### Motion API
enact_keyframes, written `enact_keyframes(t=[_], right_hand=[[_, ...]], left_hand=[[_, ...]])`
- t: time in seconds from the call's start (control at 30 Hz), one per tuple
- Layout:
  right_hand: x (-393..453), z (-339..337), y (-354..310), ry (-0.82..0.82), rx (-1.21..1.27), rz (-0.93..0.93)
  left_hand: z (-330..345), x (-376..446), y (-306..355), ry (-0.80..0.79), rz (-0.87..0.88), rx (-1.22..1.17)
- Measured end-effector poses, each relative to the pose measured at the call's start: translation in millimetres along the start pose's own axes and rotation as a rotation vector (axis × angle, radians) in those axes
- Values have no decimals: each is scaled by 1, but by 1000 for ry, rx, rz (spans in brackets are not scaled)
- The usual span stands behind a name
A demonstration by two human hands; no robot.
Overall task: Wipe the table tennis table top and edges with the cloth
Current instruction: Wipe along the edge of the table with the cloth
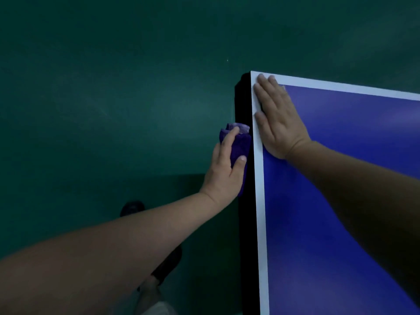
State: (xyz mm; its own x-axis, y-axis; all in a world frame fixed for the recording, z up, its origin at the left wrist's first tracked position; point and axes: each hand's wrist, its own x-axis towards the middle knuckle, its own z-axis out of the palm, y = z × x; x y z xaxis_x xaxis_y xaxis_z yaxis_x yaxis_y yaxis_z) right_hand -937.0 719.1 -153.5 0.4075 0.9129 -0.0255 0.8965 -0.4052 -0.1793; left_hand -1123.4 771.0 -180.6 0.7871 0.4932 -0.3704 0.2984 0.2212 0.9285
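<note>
Two bare forearms reach in from the bottom edge, one on each side of the tabletop's (341, 201) long white border line. Nearest, low in the frame, a dark shoe (169, 262) sits on the green floor (91, 110) under the left forearm; a second dark shoe (133, 208) is further out. Left hand (223, 169) is off the tabletop's side, pressed against the black vertical edge (244, 223) — its grip is closed on the purple cloth (238, 146), thumb curled over the front, forefinger laid along the bunched top. Cloth is sandwiched between palm and edge, touching the edge just below the white line. Right hand (278, 119) lies flat on the blue surface further up, fingers straight and together, holding nothing — fingertips (261, 79) reach the white line near the far corner (252, 72). Beyond that, only green floor.
</note>
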Motion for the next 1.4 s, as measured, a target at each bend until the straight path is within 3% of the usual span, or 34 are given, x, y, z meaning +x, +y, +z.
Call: enact_keyframes(t=[0.13, 0.27, 0.47, 0.77, 1.1, 1.23, 1.4], right_hand=[[-2, -1, -5, 15, 15, 0], [-2, -5, -3, 30, 22, 4], [-2, -7, -5, -8, 32, 19], [-1, -9, -3, -40, 5, 55], [-4, -12, -5, -55, 34, 62], [-6, -10, -7, -57, 54, 121], [-4, -15, -7, -53, 65, 171]], left_hand=[[-3, 52, 15, 119, -35, -13], [-6, 76, 24, 131, -58, -36], [2, 40, 32, 126, -155, -2], [-10, 104, 72, 156, -205, 18], [-16, 125, 111, 208, -527, -45], [-31, 144, 133, 59, -465, 163], [-47, 191, 162, -340, -368, 509]])
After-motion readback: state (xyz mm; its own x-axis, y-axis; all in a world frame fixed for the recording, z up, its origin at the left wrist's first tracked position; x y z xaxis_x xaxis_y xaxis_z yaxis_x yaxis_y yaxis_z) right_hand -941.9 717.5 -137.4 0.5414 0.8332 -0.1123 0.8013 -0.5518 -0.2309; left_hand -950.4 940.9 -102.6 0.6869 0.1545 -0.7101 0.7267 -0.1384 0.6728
